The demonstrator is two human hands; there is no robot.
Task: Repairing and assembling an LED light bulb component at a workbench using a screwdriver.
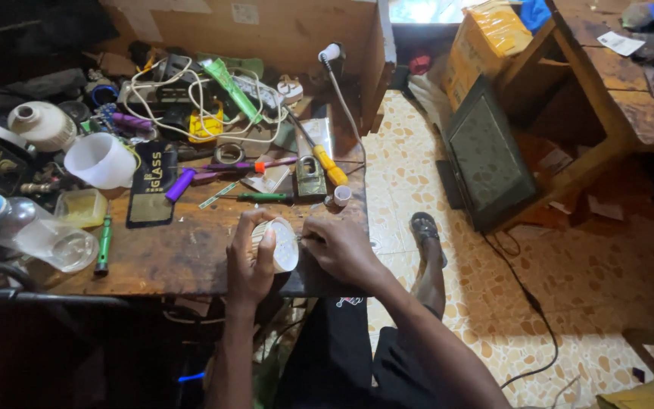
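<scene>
A: Where does the work sit?

B: At the near edge of the wooden bench, just left of your knee. Your left hand is wrapped around a small, pale round object, possibly a lamp housing or cap; its kind cannot be told with certainty.

A: How will it handle?

B: Judged by its thin, light look, it is likely hollow plastic: light, stiff, somewhat smooth and liable to crack if squeezed. You do well to take it around the rim, as now, with the fingers curled over the far side and the thumb on the near face.

A: And the hands?

B: Your left hand is closed firmly around the round object. Your right hand is curled, fingers drawn together, its tips pinching a thin metal tool whose point meets the object's right edge. The tool's type is too small to read.

A: What lies about?

B: Just beyond, a brass padlock, a yellow-handled screwdriver and a small white cap. Farther left, a white cup and a clear bottle with a blue top. White cables tangle at the far side.
</scene>
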